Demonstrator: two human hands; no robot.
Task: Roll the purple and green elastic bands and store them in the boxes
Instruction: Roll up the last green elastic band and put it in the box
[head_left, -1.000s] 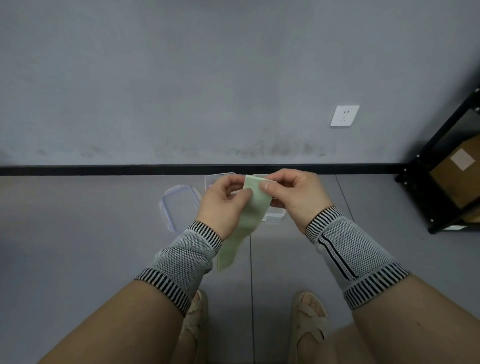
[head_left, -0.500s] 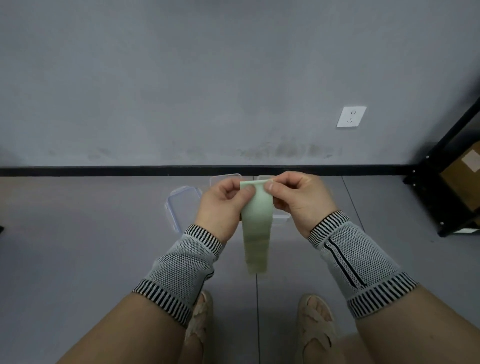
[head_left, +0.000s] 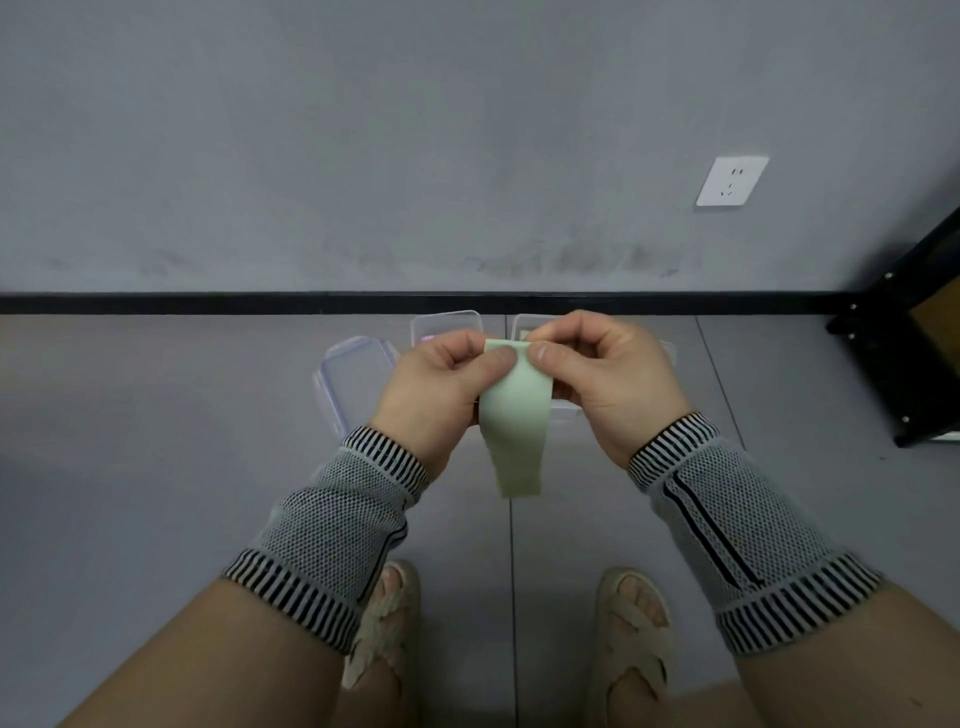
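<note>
Green elastic band, pale, flat, hanging limp

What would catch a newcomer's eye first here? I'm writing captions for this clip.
The pale green band at centre, pinched at its top edge by the left hand and right hand, its tail hanging free. Behind them, clear plastic boxes sit on the grey floor by the wall.

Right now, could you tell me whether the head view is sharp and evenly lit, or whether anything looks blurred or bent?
Head view: light is soft and even, no glare or hard shadows; the left hand, right hand and green band are sharp; the wide lens bows the shelf at the right edge; the clear boxes behind the hands are faint and mostly hidden.
</note>
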